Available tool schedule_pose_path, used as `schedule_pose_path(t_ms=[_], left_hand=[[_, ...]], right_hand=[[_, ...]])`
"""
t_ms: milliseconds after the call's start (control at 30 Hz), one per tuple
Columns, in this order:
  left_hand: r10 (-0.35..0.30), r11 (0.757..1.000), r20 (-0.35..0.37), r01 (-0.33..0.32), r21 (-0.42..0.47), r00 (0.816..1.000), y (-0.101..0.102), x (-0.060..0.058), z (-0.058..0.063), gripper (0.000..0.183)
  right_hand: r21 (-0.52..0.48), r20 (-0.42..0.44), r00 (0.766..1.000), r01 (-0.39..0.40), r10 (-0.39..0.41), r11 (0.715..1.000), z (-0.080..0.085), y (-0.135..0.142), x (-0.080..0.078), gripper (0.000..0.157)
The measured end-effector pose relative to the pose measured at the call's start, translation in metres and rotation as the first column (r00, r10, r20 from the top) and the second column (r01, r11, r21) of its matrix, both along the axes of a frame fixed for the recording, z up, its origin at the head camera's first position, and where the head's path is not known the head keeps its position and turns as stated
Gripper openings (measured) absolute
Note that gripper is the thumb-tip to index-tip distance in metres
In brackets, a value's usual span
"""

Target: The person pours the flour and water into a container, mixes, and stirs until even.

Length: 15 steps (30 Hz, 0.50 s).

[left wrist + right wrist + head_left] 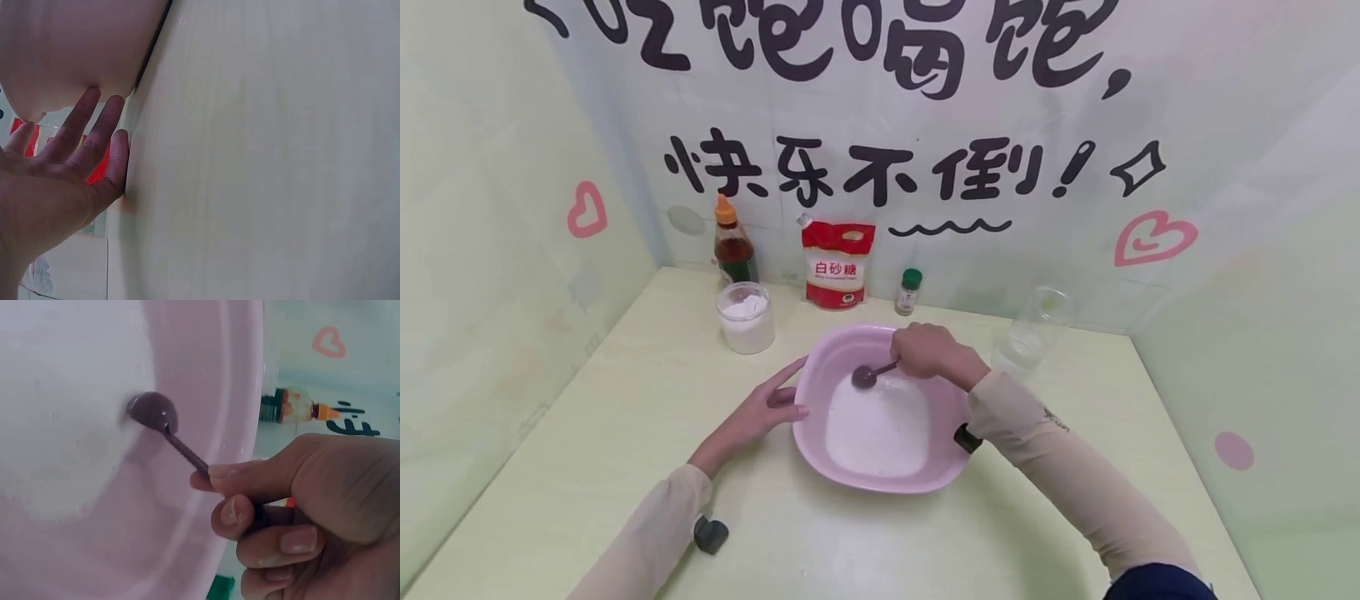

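A pink plastic basin [808,433] stands on the table with a white, milky liquid [880,433] in its bottom. My right hand [928,350] reaches over the far rim and grips the handle of a small dark purple-brown spoon [153,412]. The spoon's bowl touches the edge of the liquid near the basin's far wall. In the right wrist view, thumb and index finger pinch the handle while the other fingers curl round its end. On the basin's left side, my left hand [760,417] rests its outstretched fingers [78,125] against the outer wall.
Behind the basin stand a jar of white powder [747,325], a sauce bottle with an orange cap [736,250], a red-and-white sugar pouch [837,271] and a small green-capped bottle [907,293]. A clear glass [1048,310] is at the back right, partly behind the right arm.
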<state>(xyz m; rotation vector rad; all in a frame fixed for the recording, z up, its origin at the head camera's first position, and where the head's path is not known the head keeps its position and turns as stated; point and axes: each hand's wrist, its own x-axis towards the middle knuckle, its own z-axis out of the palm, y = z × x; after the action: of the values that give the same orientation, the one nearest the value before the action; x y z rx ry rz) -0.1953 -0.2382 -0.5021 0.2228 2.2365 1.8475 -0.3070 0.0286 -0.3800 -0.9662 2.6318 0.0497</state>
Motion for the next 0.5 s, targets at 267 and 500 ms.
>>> schedule_pose_path(t_ms=[267,500], left_hand=[[-0.007,1.000,-0.017,0.008,0.026,1.000,-0.001,0.001,-0.002,0.081],[-0.002,1.000,-0.001,0.002,0.014,1.000,-0.001,0.000,-0.001,0.080]], right_hand=[[-0.010,0.139,0.974,-0.181,0.180,0.983,-0.004,-0.005,0.030,0.015],[0.048,0.223,0.961,-0.177,0.162,0.983,0.007,0.027,0.038,0.011]])
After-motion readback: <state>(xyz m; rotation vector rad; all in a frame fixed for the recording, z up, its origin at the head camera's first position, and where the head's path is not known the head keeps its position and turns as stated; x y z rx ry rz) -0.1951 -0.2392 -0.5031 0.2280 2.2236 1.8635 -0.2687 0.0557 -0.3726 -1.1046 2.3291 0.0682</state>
